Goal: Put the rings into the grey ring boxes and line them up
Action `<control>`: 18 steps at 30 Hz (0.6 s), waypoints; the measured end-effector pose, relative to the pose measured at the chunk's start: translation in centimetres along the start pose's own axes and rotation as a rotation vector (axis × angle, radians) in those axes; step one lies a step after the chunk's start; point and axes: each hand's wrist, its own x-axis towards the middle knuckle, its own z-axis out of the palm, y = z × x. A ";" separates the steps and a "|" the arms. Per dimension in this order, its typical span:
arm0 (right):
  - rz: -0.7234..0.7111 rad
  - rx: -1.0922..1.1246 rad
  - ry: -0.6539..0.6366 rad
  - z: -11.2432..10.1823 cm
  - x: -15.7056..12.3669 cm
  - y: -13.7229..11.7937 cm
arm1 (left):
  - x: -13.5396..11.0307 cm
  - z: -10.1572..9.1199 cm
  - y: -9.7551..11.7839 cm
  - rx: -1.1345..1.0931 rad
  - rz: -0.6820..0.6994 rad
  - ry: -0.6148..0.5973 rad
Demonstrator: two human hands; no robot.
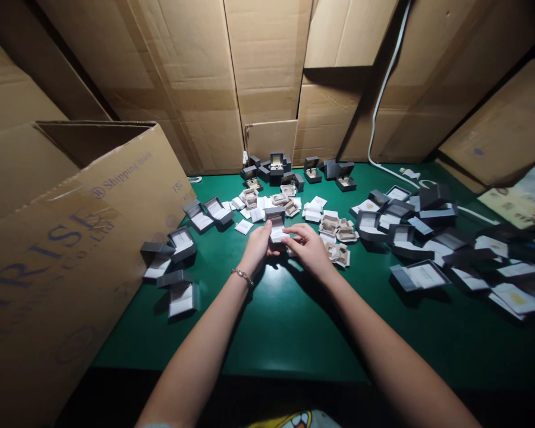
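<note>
One open grey box [275,213] | left hand [256,244] holds it | right hand [311,247] touches its white lining [277,230], grip unclear

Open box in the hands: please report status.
Left hand holds open gray box. Right hand at its white lining. Beige inserts near right hand; none between hands and box.

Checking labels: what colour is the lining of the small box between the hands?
The box has a white lining, seen best in the head view.
</note>
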 end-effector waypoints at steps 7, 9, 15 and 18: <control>0.257 0.178 -0.039 -0.1 0.1 0.0 | -0.8 0.0 1.1 -0.047 -0.008 -0.168; 0.311 0.202 -0.065 -0.1 0.1 -0.1 | -0.6 -0.1 0.9 -0.057 -0.011 -0.223; 0.231 0.171 0.002 -0.2 0.1 0.0 | -0.4 -0.5 0.6 -0.064 -0.005 -0.324; 0.248 0.190 -0.016 -0.2 0.2 0.4 | -0.5 -0.6 0.8 -0.043 -0.013 -0.335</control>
